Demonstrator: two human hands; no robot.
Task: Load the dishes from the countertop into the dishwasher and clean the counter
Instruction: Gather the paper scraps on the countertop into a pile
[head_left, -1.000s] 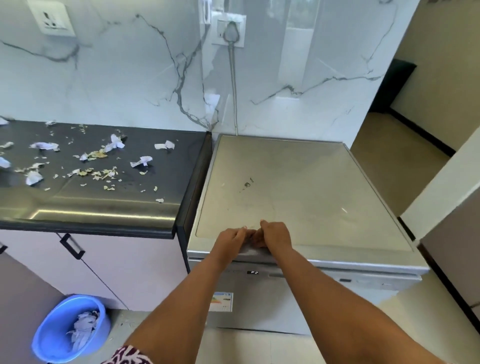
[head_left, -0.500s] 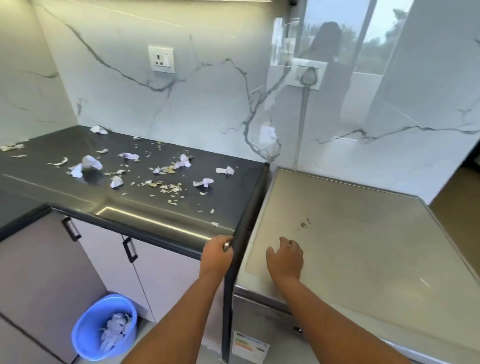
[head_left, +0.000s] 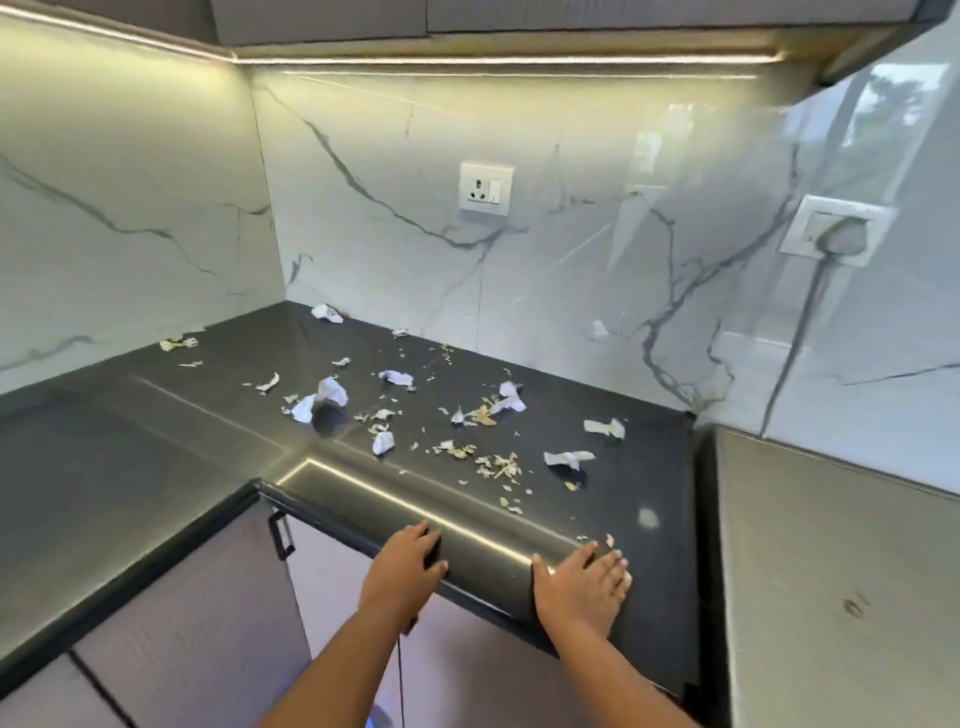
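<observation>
As seen from the head view, which is the only view supplied, the dark counter (head_left: 639, 467) fills the centre of the frame, with the dishwasher (head_left: 831, 571) standing directly against it at 3 o'clock. No dishes are visible on the counter, so the loading step is judged complete or out of view. Torn paper scraps (head_left: 332, 392) and dry peel flakes (head_left: 498, 465) are scattered across the counter from 10 o'clock to 2 o'clock of the two hands, well apart from the front edge.

At 6 o'clock of the frame, the left hand (head_left: 402, 569) is curled over the front edge of the counter, with the fingers hooked downward; nothing else is held by it. The right hand (head_left: 582, 584) is laid flat and open on the counter surface near the front edge, with nothing held. A few small flakes (head_left: 609, 540) lie just beyond its fingertips.

The cleaning step is judged not yet begun. If the debris is swept forward with a bare palm, light flakes may be pushed over the edge onto the floor. Scraps swept toward 3 o'clock may be lodged in the seam between the counter and the dishwasher. Fine flakes may be left behind on the glossy surface, where reflections conceal them.
</observation>
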